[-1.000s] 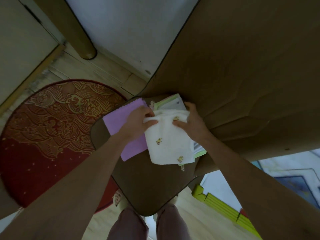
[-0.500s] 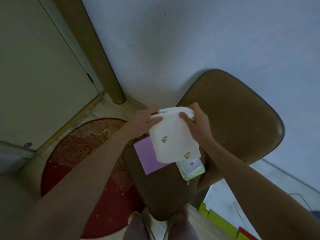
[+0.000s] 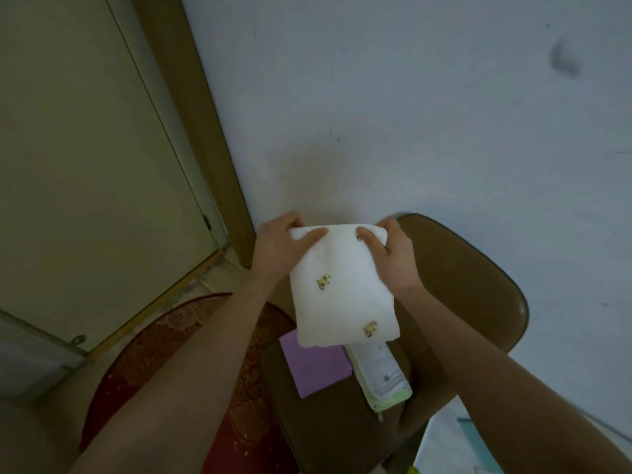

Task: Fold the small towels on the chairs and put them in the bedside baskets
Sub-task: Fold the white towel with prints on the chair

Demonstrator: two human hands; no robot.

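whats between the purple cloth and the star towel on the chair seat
Nothing; in the head view the purple cloth and star-print towel lie side by side, edges about touching.

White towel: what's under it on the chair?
Held up by both hands, the white towel hangs over a purple cloth and a green-edged towel on the chair seat; their upper parts are covered.

Three small towels: one white towel (image 3: 345, 289) with two yellow embroidered motifs showing, one purple towel (image 3: 316, 366), and one folded towel with green edging (image 3: 381, 378). One brown chair (image 3: 472, 302). One red patterned rug (image 3: 164, 343). Two hands: left hand (image 3: 278, 249) and right hand (image 3: 390, 258).
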